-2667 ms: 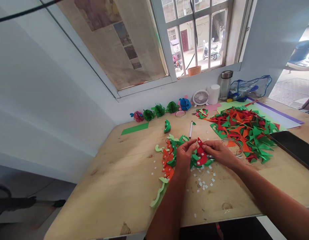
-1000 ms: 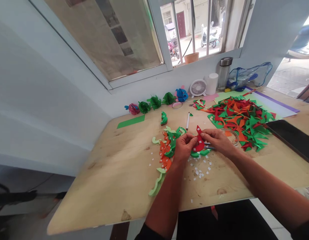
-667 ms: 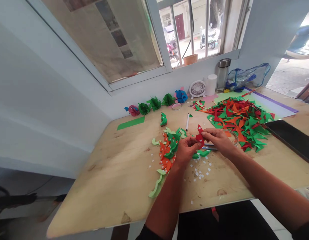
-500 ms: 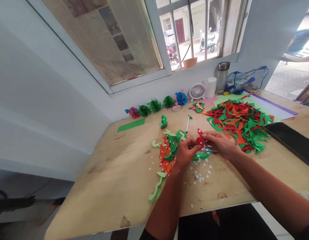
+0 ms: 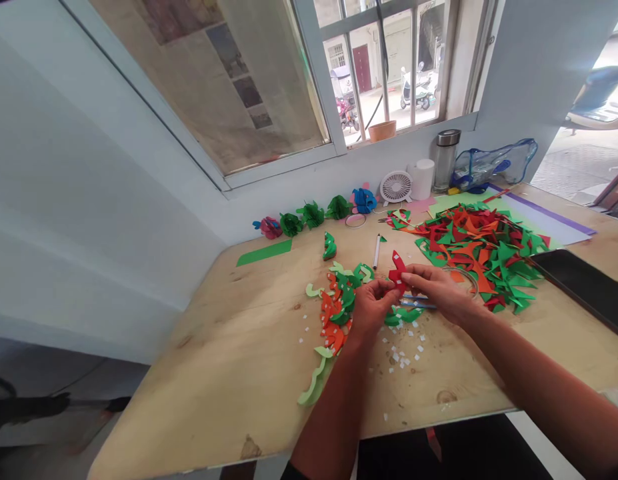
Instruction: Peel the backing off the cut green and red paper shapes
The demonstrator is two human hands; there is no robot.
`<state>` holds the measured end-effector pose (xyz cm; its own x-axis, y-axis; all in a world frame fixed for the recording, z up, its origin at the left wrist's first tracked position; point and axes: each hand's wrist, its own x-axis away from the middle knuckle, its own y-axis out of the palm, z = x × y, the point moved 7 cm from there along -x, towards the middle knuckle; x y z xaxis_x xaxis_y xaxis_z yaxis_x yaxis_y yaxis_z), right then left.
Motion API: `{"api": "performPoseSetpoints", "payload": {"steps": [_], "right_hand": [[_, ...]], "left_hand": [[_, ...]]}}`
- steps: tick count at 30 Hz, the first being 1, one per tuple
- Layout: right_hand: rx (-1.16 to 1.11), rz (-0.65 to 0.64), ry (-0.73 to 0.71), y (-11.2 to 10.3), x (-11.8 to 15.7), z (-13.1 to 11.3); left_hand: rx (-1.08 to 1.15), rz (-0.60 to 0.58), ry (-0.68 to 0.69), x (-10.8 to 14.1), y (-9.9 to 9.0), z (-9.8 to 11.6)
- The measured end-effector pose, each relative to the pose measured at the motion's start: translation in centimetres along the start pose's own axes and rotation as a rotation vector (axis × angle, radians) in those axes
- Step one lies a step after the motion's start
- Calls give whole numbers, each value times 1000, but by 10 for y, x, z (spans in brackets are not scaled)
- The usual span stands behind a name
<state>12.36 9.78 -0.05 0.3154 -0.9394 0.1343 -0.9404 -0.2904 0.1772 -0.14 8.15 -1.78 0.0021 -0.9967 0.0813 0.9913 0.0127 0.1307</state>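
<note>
Both hands pinch a red paper piece [image 5: 399,265] that carries small white squares. My left hand [image 5: 373,305] grips its lower end with thumb and fingers. From the right side, my right hand [image 5: 437,288] holds its edge. Left of my left hand lies a pile of orange paper pieces [image 5: 331,308] mixed with green ones [image 5: 345,293], dotted with white squares. Green pieces [image 5: 403,315] and blue-handled tools [image 5: 419,302] lie just beneath the hands. Scattered white squares [image 5: 403,360] cover the wood nearer the front edge.
A large heap of red, orange and green scraps [image 5: 481,247] lies at the right, beside a black phone [image 5: 583,283]. Along the wall stand paper flowers [image 5: 311,214], a small fan [image 5: 395,187] and a bottle [image 5: 445,160]. A white pen [image 5: 377,251] lies behind the hands.
The red piece has turned in my fingers and more of its upper part shows. Both hands stay close together, and the camera view has shifted slightly.
</note>
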Motion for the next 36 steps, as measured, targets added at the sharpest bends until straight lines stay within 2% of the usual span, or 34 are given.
{"api": "performPoseSetpoints", "payload": {"steps": [4,12,15,19,22,25,28,36], "right_hand": [[97,5,-49,-1,-1,0],[94,83,-99,-18,-9,1],[-24,61,-52,-16,-8,3],[-249,-46,35,-5,-6,6],[-305,-53,60,-3,-4,6],[-249,4,32,-7,-4,5],[-186,55,2,-11,-5,3],[-102,50,-16,-10,-4,1]], "left_hand": [[22,17,6,0,1,1],[72,-77,82,2,3,12],[70,-98,104,3,4,16],[96,-108,120,4,5,18],[124,-129,109,5,5,17],[97,-178,75,5,7,17],[66,-178,64,6,5,18],[-20,-170,237,7,6,28]]}}
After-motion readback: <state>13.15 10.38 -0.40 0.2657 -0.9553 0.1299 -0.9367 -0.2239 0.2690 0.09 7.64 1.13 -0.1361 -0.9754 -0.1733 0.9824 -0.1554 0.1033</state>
